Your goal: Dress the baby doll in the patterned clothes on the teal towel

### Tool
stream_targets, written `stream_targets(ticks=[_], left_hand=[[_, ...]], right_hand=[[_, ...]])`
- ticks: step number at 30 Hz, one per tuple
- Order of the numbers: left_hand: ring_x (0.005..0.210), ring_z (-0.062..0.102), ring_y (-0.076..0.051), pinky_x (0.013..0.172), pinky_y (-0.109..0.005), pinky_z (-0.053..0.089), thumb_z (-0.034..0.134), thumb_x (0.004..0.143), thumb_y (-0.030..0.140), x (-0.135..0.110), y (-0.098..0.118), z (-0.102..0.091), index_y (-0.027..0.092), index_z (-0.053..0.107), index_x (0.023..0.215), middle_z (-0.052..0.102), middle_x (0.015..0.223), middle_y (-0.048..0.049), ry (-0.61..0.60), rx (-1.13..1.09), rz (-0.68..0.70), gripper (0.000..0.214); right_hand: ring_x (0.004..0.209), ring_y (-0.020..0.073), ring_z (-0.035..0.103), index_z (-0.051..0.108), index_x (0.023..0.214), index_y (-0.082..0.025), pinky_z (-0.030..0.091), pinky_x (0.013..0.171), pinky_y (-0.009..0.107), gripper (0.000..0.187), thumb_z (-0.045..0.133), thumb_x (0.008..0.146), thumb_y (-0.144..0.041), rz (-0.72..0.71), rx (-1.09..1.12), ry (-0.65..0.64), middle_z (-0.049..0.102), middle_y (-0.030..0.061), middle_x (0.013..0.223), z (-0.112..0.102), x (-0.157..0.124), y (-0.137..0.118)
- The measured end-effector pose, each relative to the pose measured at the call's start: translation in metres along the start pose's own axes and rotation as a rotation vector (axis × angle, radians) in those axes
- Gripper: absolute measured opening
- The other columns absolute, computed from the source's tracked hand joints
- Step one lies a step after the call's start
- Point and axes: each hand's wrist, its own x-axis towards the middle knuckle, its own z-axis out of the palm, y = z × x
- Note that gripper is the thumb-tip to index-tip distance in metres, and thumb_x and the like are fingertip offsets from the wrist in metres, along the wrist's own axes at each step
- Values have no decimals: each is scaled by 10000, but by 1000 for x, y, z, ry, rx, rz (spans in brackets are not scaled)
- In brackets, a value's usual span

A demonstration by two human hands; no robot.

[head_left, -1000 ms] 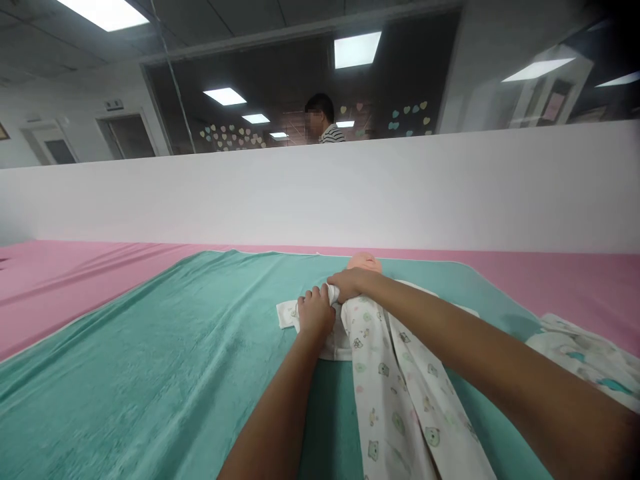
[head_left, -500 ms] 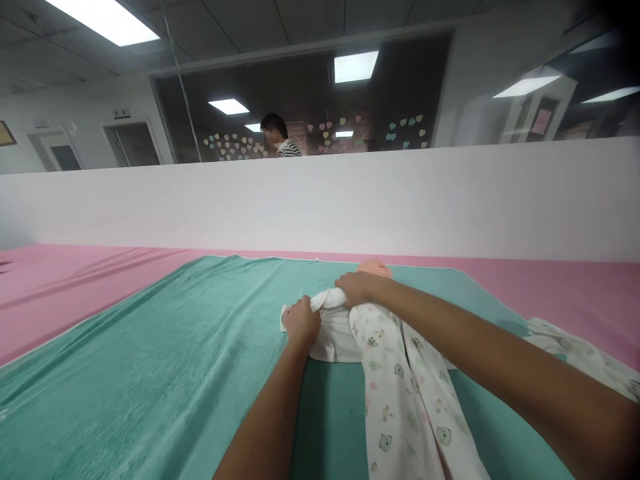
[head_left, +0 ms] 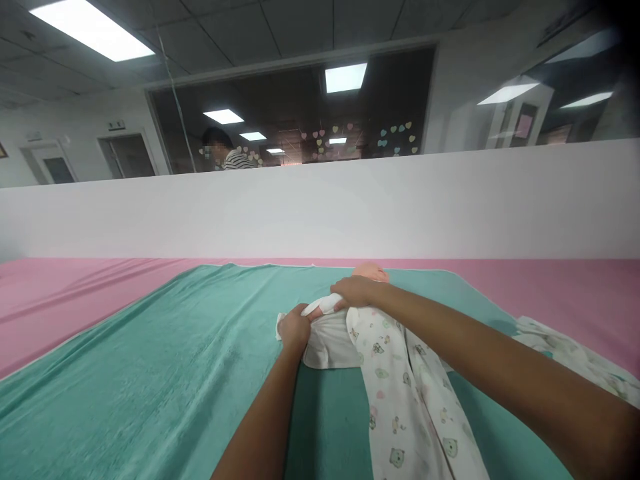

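A baby doll (head_left: 371,270) lies on a teal blanket (head_left: 165,353), only the top of its pinkish head showing beyond my right arm. A white garment (head_left: 333,343) is spread under it, one sleeve (head_left: 327,305) reaching left. My left hand (head_left: 295,328) is closed on the sleeve's outer end. My right hand (head_left: 353,292) grips the same sleeve nearer the doll's body. Between the hands a strip of pinkish skin colour shows; whether it is the doll's arm or a finger I cannot tell. Printed cloth with bear figures (head_left: 395,400) trails towards me.
A crumpled printed cloth (head_left: 565,347) lies at the right. Pink sheeting (head_left: 75,293) surrounds the blanket, and a low white partition (head_left: 280,213) runs behind. Beyond it, a person in a striped top (head_left: 239,159) is partly visible by a dark window (head_left: 280,87).
The white sleeve has been drawn back a little between my hands, showing the skin-coloured strip. My view has tilted and shifted slightly. The person behind the partition now appears farther left.
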Motion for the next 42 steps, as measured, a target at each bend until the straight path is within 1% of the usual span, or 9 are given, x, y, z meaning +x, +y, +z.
stream_targets(ticks=[5, 9, 13, 19, 30, 33, 36, 39, 42], left_hand=[[812, 623, -158, 604, -216, 401, 400, 723, 98, 6, -9, 0, 238, 617, 1022, 694, 926, 1, -55, -113, -5, 395], [886, 608, -166, 687, -229, 404, 472, 766, 192, 2, -8, -7, 282, 583, 1086, 678, 998, 23, -117, -129, 141, 350], [931, 591, -191, 742, -256, 387, 638, 685, 278, -6, -4, -8, 299, 512, 1161, 653, 1058, 19, -160, -78, 274, 493], [924, 572, -224, 732, -302, 364, 494, 837, 424, -10, 2, -4, 213, 500, 1015, 632, 970, -51, -62, 166, 373, 276], [884, 543, -229, 723, -329, 360, 367, 895, 493, -14, -8, -6, 192, 491, 918, 598, 907, -51, 72, 423, 425, 326], [879, 538, -225, 723, -323, 359, 345, 902, 493, -15, -8, -6, 187, 485, 926, 593, 914, -55, 67, 433, 420, 337], [880, 536, -224, 726, -320, 358, 339, 902, 496, -16, -6, -6, 189, 482, 932, 593, 919, -57, 60, 446, 404, 340], [887, 539, -228, 730, -317, 357, 333, 899, 503, -16, -3, -5, 196, 484, 936, 596, 936, -59, 48, 454, 392, 344], [931, 542, -242, 768, -332, 366, 326, 896, 502, -15, -1, -3, 198, 497, 968, 602, 986, -71, 9, 431, 351, 356]], right_hand=[[812, 208, 589, 573, 960, -261, 365, 638, 282, 410, 522, 751, -610, -4, 30, 11, 628, 28, 952, -10, -12, 9], [836, 206, 579, 558, 990, -254, 368, 668, 280, 419, 496, 772, -606, -12, 32, 29, 615, 33, 973, -8, -15, 8], [808, 203, 586, 560, 977, -256, 369, 635, 274, 404, 516, 760, -594, -31, 28, 19, 617, 32, 969, 0, -7, -1], [792, 214, 585, 565, 973, -247, 365, 601, 277, 415, 528, 746, -592, -26, 22, 21, 619, 46, 956, 9, 3, -7], [868, 262, 603, 585, 1056, -233, 441, 682, 330, 479, 610, 687, -538, 59, 137, 54, 637, 84, 1022, 10, -9, 7], [1094, 267, 525, 496, 1222, -256, 412, 877, 366, 499, 456, 810, -534, 76, 198, 131, 550, 66, 1245, 12, -30, 15], [1306, 237, 315, 351, 1357, -262, 275, 1053, 369, 567, 269, 882, -562, 95, 295, 212, 346, 18, 1436, 24, -70, 32], [1362, 214, 199, 183, 1428, -286, 204, 1102, 355, 620, 202, 888, -590, 101, 443, 274, 182, -23, 1501, 52, -126, 59], [1371, 251, 157, 130, 1438, -308, 161, 1107, 410, 653, 221, 871, -619, 216, 379, 264, 156, -18, 1506, 94, -183, 92]])
